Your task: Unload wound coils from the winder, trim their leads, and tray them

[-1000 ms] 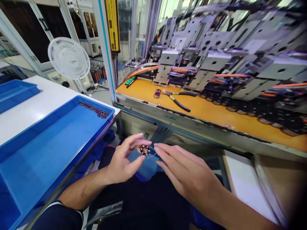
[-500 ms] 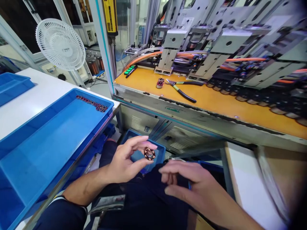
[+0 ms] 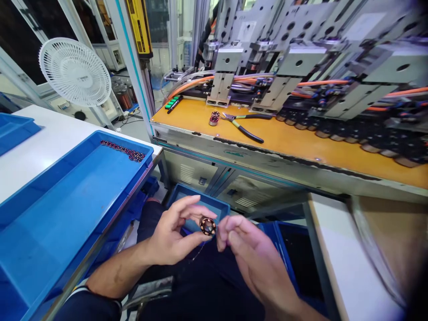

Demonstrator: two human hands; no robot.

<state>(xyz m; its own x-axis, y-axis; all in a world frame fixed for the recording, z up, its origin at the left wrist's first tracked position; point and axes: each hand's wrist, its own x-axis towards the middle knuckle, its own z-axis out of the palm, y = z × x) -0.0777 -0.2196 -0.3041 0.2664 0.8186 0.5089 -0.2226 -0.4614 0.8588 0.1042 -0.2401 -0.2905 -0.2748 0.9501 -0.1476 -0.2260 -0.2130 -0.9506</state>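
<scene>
My left hand (image 3: 174, 232) pinches a small ring-shaped motor stator (image 3: 203, 222) with copper windings between thumb and fingers, its round face turned toward me. A thin wire-like strand hangs below it. Close beside the stator's right side is my right hand (image 3: 250, 249), slightly blurred, with thumb and fingertips pressed together. Anything between those fingertips is too small to make out. Both hands are above my lap, in front of a blue bin (image 3: 220, 207) on the floor.
A long blue tray (image 3: 76, 187) on the left table holds a row of stators (image 3: 135, 155). On the orange bench (image 3: 187, 118) are stacked stators (image 3: 214, 119), cutting pliers (image 3: 245, 129) and a pen (image 3: 174, 106). Machine fixtures (image 3: 277, 84) line its back. A white fan (image 3: 76, 73) stands behind.
My right hand has moved left toward the stator, and its fingers have closed together. My left hand still holds the stator, slightly lower in view. The camera view has shifted a little.
</scene>
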